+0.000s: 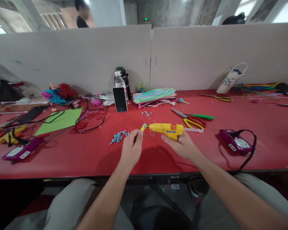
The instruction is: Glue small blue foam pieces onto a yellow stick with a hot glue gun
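Observation:
My right hand (180,143) is wrapped round the handle of a yellow glue gun (166,128), whose nozzle points left. A clear glue stick (194,130) sticks out of the gun's back end. In my left hand (133,143), a small yellow piece (143,128) with a light blue tip is pinched between thumb and fingers. The nozzle meets or nearly meets that tip. Beside my left hand lies a pile of short blue pieces (117,137) on the red table (86,156). A few more blue bits (147,113) lie beyond the gun.
Pliers and scissors (194,119) lie right of the gun. Behind are a propped phone (120,99), bottles and a pastel pipe-cleaner bundle (155,95). Purple power boxes (237,142) with cables sit at right and left. A green sheet (60,120) lies left; a person stands beyond the partition (86,57).

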`<action>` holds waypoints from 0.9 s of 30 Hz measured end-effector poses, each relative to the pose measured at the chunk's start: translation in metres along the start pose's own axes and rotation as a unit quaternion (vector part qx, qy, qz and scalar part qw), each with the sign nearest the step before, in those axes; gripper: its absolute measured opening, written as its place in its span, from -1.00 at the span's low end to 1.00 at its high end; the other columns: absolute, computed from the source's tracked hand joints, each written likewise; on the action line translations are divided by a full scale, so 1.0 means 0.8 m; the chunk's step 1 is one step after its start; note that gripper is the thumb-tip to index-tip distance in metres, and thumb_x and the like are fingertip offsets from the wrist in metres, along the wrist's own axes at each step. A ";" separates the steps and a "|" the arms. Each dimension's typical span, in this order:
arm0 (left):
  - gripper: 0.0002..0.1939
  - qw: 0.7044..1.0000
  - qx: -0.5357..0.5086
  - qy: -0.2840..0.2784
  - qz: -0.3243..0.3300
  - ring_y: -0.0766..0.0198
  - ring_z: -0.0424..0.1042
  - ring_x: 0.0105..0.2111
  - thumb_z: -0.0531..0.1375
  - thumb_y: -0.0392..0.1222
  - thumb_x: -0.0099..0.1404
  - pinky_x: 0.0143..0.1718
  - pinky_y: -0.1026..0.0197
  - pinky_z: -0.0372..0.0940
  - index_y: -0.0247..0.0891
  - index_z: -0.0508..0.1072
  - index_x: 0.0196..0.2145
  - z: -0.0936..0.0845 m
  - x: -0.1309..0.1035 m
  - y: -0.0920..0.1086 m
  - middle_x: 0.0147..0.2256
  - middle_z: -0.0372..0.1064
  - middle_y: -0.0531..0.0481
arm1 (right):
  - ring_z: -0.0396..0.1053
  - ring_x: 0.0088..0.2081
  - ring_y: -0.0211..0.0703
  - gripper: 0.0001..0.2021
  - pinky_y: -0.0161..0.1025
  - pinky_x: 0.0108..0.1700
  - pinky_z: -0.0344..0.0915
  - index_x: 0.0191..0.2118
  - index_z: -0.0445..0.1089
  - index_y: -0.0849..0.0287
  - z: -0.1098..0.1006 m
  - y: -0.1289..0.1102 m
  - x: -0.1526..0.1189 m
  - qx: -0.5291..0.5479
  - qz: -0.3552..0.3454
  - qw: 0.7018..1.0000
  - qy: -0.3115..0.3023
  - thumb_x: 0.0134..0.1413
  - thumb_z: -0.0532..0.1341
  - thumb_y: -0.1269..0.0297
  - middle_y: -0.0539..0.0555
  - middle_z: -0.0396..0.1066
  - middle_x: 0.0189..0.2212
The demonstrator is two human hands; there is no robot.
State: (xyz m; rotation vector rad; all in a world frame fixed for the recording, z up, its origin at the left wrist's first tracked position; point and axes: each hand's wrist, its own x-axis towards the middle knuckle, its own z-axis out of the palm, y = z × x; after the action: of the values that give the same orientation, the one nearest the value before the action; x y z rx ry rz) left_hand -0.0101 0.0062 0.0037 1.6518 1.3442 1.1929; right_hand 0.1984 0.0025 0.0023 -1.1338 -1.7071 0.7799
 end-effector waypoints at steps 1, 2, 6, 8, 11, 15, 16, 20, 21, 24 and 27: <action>-0.66 1.000 0.002 0.001 0.000 0.35 0.10 -0.54 0.03 0.02 0.42 -0.50 0.27 0.00 -0.26 0.38 -0.39 0.000 0.000 0.001 -0.57 0.08 0.12 | 0.44 -0.33 -0.11 -0.87 -0.21 -0.23 0.41 -0.25 0.51 0.14 0.000 -0.001 0.000 0.000 -0.001 1.000 0.002 0.14 0.21 0.30 0.04 0.53 -0.37; -0.65 1.000 0.004 0.002 0.000 0.34 0.10 -0.54 0.03 0.02 0.42 -0.49 0.27 -0.01 -0.26 0.38 -0.39 0.000 0.000 0.001 -0.57 0.08 0.12 | 0.44 -0.34 -0.12 -0.87 -0.21 -0.24 0.41 -0.25 0.51 0.14 0.000 -0.002 0.000 0.000 -0.001 1.000 0.003 0.14 0.21 0.31 0.04 0.53 -0.38; -0.64 1.000 0.009 0.001 -0.006 0.35 0.10 -0.54 0.02 0.03 0.43 -0.49 0.27 0.00 -0.26 0.37 -0.39 -0.001 -0.002 0.002 -0.57 0.08 0.12 | 0.41 -0.40 -0.15 -0.89 -0.25 -0.33 0.38 -0.29 0.49 0.13 0.000 -0.007 0.000 -0.001 -0.001 1.000 0.007 0.13 0.20 0.32 0.01 0.50 -0.45; -0.64 1.000 0.009 0.002 -0.007 0.35 0.10 -0.54 0.02 0.04 0.43 -0.49 0.27 0.00 -0.26 0.38 -0.39 -0.001 -0.002 0.002 -0.57 0.08 0.12 | 0.40 -0.42 -0.16 -0.91 -0.26 -0.35 0.37 -0.34 0.47 0.13 0.000 -0.008 0.001 -0.008 -0.003 1.000 0.010 0.12 0.20 0.32 0.00 0.48 -0.47; -0.64 1.000 0.006 0.000 -0.005 0.35 0.10 -0.54 0.03 0.04 0.43 -0.50 0.27 -0.01 -0.26 0.38 -0.38 -0.001 -0.003 0.001 -0.57 0.07 0.13 | 0.39 -0.43 -0.15 -0.91 -0.25 -0.35 0.37 -0.37 0.44 0.13 -0.001 -0.008 0.001 -0.024 0.002 1.000 0.014 0.11 0.20 0.30 0.00 0.47 -0.48; -0.65 1.000 0.005 -0.002 -0.007 0.35 0.10 -0.54 0.03 0.03 0.43 -0.50 0.28 -0.01 -0.26 0.39 -0.38 -0.001 -0.003 0.002 -0.57 0.07 0.13 | 0.40 -0.40 -0.12 -0.89 -0.22 -0.32 0.37 -0.36 0.45 0.14 -0.002 -0.007 0.002 -0.034 0.016 0.999 0.023 0.11 0.20 0.27 0.03 0.49 -0.46; -0.65 1.000 0.002 -0.003 -0.007 0.35 0.11 -0.54 0.03 0.02 0.43 -0.50 0.28 -0.01 -0.26 0.39 -0.38 -0.001 -0.003 0.003 -0.57 0.08 0.12 | 0.41 -0.39 -0.11 -0.89 -0.21 -0.31 0.37 -0.36 0.45 0.14 -0.003 -0.006 0.003 -0.037 0.018 0.999 0.026 0.11 0.20 0.27 0.04 0.50 -0.45; -0.66 1.000 -0.009 -0.002 -0.007 0.35 0.12 -0.54 0.03 0.01 0.43 -0.49 0.28 0.01 -0.25 0.39 -0.38 -0.001 -0.003 0.005 -0.56 0.10 0.12 | 0.44 -0.33 -0.07 -0.85 -0.17 -0.25 0.37 -0.30 0.45 0.15 -0.011 0.002 0.007 -0.051 0.034 0.997 0.037 0.12 0.22 0.20 0.06 0.52 -0.37; -0.66 1.000 -0.008 -0.002 -0.006 0.35 0.12 -0.54 0.03 0.01 0.43 -0.49 0.28 0.01 -0.25 0.39 -0.38 -0.001 -0.003 0.005 -0.56 0.10 0.12 | 0.44 -0.31 -0.06 -0.83 -0.16 -0.24 0.36 -0.28 0.46 0.16 -0.014 0.006 0.010 -0.058 0.042 0.997 0.037 0.12 0.22 0.17 0.07 0.52 -0.35; -0.66 1.000 -0.005 -0.010 -0.005 0.36 0.12 -0.54 0.02 0.01 0.44 -0.49 0.28 0.01 -0.25 0.39 -0.38 0.001 -0.005 0.007 -0.56 0.11 0.12 | 0.42 -0.34 -0.05 -0.75 -0.16 -0.27 0.31 -0.31 0.44 0.19 -0.021 0.025 0.018 -0.107 0.079 0.990 0.043 0.09 0.23 0.08 0.08 0.48 -0.39; -0.66 0.999 -0.013 -0.029 -0.004 0.36 0.12 -0.54 0.02 0.00 0.44 -0.49 0.29 0.02 -0.26 0.39 -0.37 0.006 -0.011 0.010 -0.55 0.11 0.13 | 0.34 -0.44 -0.10 -0.71 -0.19 -0.37 0.23 -0.41 0.38 0.19 -0.024 0.047 0.029 -0.166 0.117 0.977 0.068 0.03 0.24 0.03 0.04 0.38 -0.50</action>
State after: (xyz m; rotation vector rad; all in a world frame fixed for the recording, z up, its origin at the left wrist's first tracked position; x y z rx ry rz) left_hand -0.0032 -0.0037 0.0074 1.6474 1.2935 1.1453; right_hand 0.2259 0.0382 -0.0148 -1.6017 -1.6452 0.5526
